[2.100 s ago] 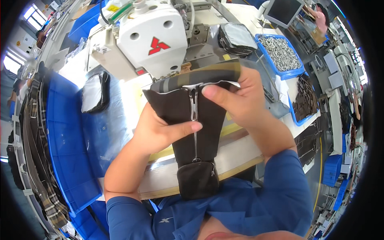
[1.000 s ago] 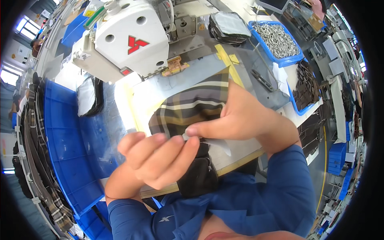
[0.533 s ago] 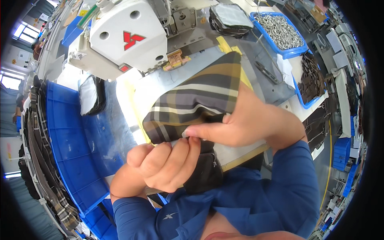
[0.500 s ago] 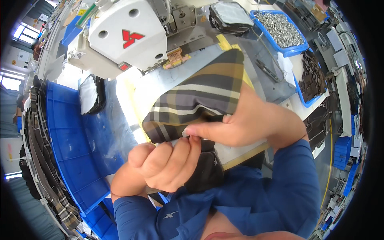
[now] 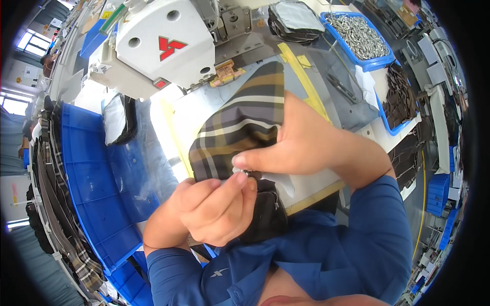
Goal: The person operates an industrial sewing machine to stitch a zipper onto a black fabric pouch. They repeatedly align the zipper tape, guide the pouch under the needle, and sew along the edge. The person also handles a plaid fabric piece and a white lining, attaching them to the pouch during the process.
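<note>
A plaid fabric piece (image 5: 240,115) in dark grey, brown and white is held up in front of me. My right hand (image 5: 311,140) grips its right side, thumb on the near face and the other fingers hidden behind the cloth. My left hand (image 5: 217,209) is closed in a pinch at the lower edge, against the right thumb. Between the fingertips a small shiny metal piece (image 5: 244,172) shows in part; its exact shape is hidden. Pale material (image 5: 283,182) hangs below the right thumb.
A white sewing machine (image 5: 163,48) stands beyond the cloth. At the back right are a blue bin of metal fittings (image 5: 357,38) and a bin of brown strips (image 5: 400,97). Tweezers (image 5: 341,89) lie nearby. A stack of dark pieces (image 5: 293,23) sits behind; a large blue tray (image 5: 97,188) is left.
The right hand and the fabric's upper part have shifted left. My left hand has turned slightly, and the metal piece at its fingertips now shows.
</note>
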A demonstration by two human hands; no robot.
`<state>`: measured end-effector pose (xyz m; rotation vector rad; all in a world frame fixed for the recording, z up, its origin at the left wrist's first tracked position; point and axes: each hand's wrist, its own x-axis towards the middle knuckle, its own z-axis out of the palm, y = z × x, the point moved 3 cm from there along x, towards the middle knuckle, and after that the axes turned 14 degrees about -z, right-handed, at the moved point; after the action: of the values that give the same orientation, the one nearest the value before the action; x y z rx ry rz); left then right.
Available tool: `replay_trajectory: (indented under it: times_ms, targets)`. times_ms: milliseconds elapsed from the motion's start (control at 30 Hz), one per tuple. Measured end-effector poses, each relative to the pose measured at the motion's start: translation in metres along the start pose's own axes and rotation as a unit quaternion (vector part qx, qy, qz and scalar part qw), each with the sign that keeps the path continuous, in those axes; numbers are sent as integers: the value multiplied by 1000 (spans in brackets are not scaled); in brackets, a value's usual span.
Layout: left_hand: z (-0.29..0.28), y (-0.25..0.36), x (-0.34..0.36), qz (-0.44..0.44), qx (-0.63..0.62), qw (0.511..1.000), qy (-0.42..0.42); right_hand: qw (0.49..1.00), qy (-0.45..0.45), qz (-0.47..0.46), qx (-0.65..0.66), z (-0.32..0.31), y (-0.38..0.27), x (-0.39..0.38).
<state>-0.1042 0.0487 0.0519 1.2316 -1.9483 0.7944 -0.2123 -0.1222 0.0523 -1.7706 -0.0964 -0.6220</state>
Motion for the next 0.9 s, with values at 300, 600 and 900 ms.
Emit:
replay_trajectory:
  times_ms: [300,600,900]
  targets:
    - [-11,-11,8,-113,-72,990,-32,990,52,99,84,-9,-24,-2]
    - [-16,-14,5,-130,-125,983,-20,923,-27,-223,-312,-6,-30,-4]
    - [-15,-9,7,-93,-113,989,-13,806,-65,-415,-417,4,-44,-9]
